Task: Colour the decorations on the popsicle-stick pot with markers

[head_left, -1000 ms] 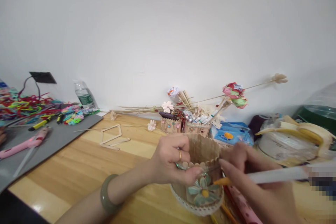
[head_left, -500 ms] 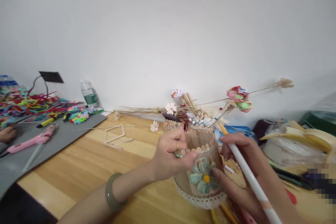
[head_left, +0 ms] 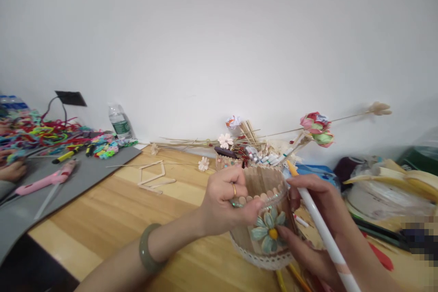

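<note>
A round pen holder (head_left: 263, 237) made of popsicle sticks stands low in the middle of the view, with a lace band at its base and a blue-green fabric flower on its side. My left hand (head_left: 227, 203), with a ring and a green bangle, grips its rim, thumb pressed on the front. My right hand (head_left: 318, 228) holds a white pen with an orange tip (head_left: 316, 226) pointing up, while its fingers rest against the holder's right side near the flower.
Wooden table (head_left: 119, 210) with loose popsicle sticks (head_left: 152, 178), a decorated box of markers and dried stems (head_left: 253, 155), paper roses (head_left: 316, 128), blue tissue pack. At left a grey mat (head_left: 51, 187) carries a pink glue gun (head_left: 46, 179), pipe cleaners, a water bottle (head_left: 119, 121); another person's hand (head_left: 13, 171).
The pen swung from lying level with its tip at the flower to pointing upward. My right fingers moved onto the holder's side. The view shifted slightly.
</note>
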### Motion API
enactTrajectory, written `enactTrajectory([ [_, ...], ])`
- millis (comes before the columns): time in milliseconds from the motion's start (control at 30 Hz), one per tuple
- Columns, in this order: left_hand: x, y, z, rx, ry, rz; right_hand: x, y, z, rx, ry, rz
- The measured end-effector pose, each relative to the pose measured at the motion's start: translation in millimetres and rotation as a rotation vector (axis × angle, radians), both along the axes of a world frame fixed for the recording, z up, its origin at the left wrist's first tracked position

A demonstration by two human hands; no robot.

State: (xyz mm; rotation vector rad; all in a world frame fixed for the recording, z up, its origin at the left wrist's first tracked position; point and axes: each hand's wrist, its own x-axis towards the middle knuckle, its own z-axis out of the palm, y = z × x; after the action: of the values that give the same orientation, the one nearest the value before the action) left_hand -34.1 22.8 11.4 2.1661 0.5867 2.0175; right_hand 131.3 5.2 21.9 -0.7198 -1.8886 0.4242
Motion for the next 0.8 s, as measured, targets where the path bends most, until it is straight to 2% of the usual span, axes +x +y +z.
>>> enactTrajectory([
  [367, 1, -1, -0.6, -0.009, -0.006, -0.003, -2, -5, -0.7, -0.084, 0.021, 0.079],
  [533, 2, -2, -0.9, -0.018, 0.002, 0.003, 2, -5, 0.1, -0.116, -0.074, 0.130],
  [700, 2, 1, -1.4, -0.013, -0.001, -0.004, 6, -1, -1.7, -0.155, -0.077, 0.138],
  [800, 1, 3, -0.6, -0.010, -0.014, -0.005, 12, 2, 2.0, -0.122, -0.033, 0.120],
])
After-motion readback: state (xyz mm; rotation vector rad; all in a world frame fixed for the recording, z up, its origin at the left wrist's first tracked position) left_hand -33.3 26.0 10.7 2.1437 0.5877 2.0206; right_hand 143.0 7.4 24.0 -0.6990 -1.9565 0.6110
